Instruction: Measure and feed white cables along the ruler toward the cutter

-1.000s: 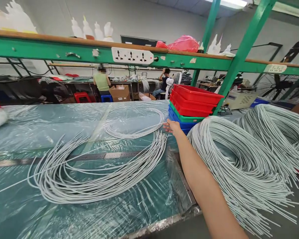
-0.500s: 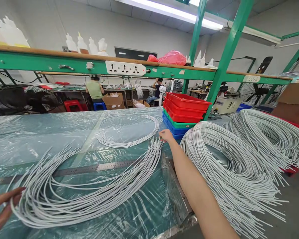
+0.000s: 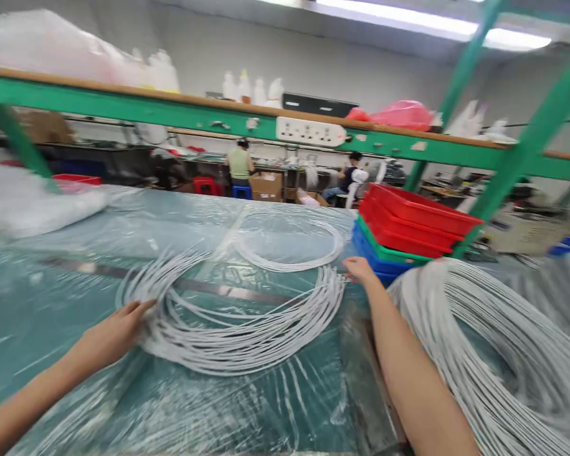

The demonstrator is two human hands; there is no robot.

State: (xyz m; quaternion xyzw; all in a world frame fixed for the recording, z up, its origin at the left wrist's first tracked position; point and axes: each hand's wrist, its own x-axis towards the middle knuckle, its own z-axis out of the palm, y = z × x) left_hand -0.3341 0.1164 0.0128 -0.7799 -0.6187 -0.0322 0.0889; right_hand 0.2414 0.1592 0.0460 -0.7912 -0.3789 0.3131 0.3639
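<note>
A loose bundle of white cables [image 3: 247, 329] lies curved on the plastic-covered green table [image 3: 76, 253]. My left hand [image 3: 116, 329] rests on the bundle's left bend, fingers pressed round the strands. My right hand [image 3: 358, 269] reaches to the bundle's right end, where the cable tips gather; its fingers are curled at the tips, and whether they grip any I cannot make out. A smaller ring of white cable [image 3: 289, 244] lies just beyond the bundle. The picture is smeared by motion.
A metal ruler [image 3: 204, 288] runs across the table under the cables. Stacked red, green and blue trays [image 3: 408, 231] stand at the right. A large heap of white cables [image 3: 484, 354] fills the right side. Two people sit at far benches under a green shelf frame [image 3: 171, 111].
My left hand has come in from the lower left and taken the bundle's left bend, pushing it rightward into a tighter loop. My right hand stays at the cable tips. The view swung left.
</note>
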